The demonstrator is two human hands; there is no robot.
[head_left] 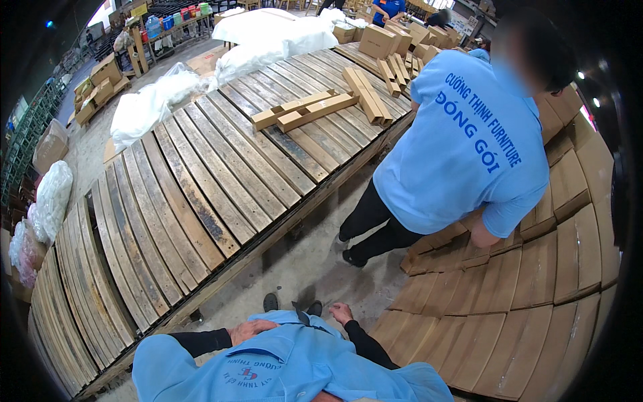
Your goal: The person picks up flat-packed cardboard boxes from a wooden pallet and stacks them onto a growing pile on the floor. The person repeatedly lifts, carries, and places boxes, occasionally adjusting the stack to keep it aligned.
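Note:
My left hand (pixel 250 331) lies against the front of my light blue shirt (pixel 295 355), its fingers stretched out and holding nothing. On my other side, my right hand (pixel 341 312) hangs above the concrete floor, its fingers loosely bent and apart with nothing seen in them. Nearest to my left is a long slatted wooden platform (pixel 201 174). Stacked flat cardboard boxes (pixel 482 335) rise to the right of my right hand, apart from it.
A co-worker in a light blue shirt (pixel 462 141) stands ahead between platform and stack. Long narrow cartons (pixel 318 110) lie on the platform. White plastic wrapping (pixel 151 107) is heaped beyond it. More boxes (pixel 378 41) stand at the far end.

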